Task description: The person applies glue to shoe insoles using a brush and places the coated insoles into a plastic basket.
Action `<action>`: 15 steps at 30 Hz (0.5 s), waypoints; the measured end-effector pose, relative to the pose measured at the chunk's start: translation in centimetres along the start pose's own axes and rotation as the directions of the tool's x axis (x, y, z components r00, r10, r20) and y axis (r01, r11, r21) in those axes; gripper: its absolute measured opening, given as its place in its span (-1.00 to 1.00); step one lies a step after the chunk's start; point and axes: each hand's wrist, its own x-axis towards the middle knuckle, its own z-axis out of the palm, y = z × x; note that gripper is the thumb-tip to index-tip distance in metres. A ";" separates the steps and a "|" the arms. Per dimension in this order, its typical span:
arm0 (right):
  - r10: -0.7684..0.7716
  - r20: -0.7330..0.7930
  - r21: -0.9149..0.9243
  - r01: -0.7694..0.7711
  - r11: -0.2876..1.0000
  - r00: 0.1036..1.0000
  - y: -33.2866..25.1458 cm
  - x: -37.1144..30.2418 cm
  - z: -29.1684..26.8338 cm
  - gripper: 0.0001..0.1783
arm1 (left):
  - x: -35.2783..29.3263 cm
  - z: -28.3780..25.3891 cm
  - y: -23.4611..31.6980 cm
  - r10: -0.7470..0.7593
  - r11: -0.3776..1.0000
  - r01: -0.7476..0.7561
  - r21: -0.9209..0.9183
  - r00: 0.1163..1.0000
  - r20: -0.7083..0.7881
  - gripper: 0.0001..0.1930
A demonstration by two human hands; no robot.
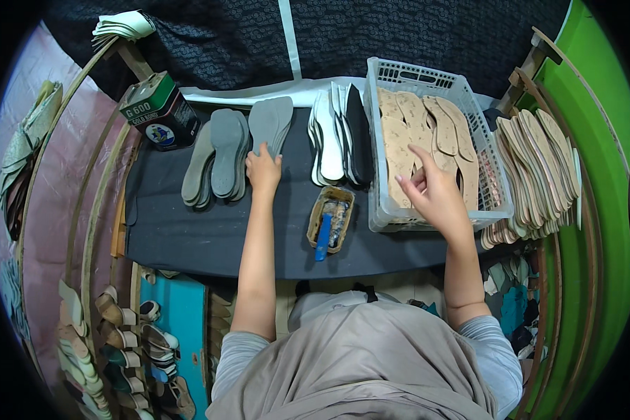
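Observation:
My left hand [263, 172] is at the narrow lower end of a stack of grey insoles [271, 117], with thumb and fingers closed round it. Two more piles of grey insoles, one darker [227, 150] and one paler [197, 168], lie just to its left. Over the near side of a clear plastic crate [427, 220], my right hand [438, 194] hovers with its fingers apart and nothing visible in them. Tan patterned insoles [407, 133] fill the crate under that hand. I cannot tell whether its fingertips touch them.
White insoles [325, 140] and black insoles [359, 136] stand between the grey piles and the crate. Nearer me is a small glue tub [338, 222] with a blue-handled brush [323, 238]. A metal can [159, 112] stands back left; stacked insoles [539, 171] lean right of the crate.

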 end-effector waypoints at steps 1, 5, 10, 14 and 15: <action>0.000 -0.003 0.003 0.000 1.000 1.000 -1.0 -0.5 0.3 -0.46 | 0.4 0.7 0.0 -0.065 0.994 0.059 0.087 0.996 0.062 -0.46; -0.033 0.013 0.214 0.030 0.976 0.999 -4.4 -2.6 1.8 -0.59 | 1.3 1.9 -1.2 -0.132 0.979 0.113 0.171 0.985 0.107 -0.44; -0.074 0.129 0.275 0.036 0.961 0.989 -6.0 -4.2 3.9 -0.67 | 1.4 0.2 -0.1 -0.065 0.996 0.053 0.075 0.984 0.169 -0.39; -0.085 0.168 0.285 0.034 0.958 0.982 -7.3 -4.9 6.1 -0.67 | 1.3 -1.1 -0.2 0.048 0.996 -0.045 -0.080 0.998 0.027 -0.23; -0.096 0.196 0.299 0.033 0.954 0.976 -7.6 -5.1 6.6 -0.65 | 1.4 -1.8 -0.1 0.056 0.995 -0.053 -0.082 0.998 0.033 -0.23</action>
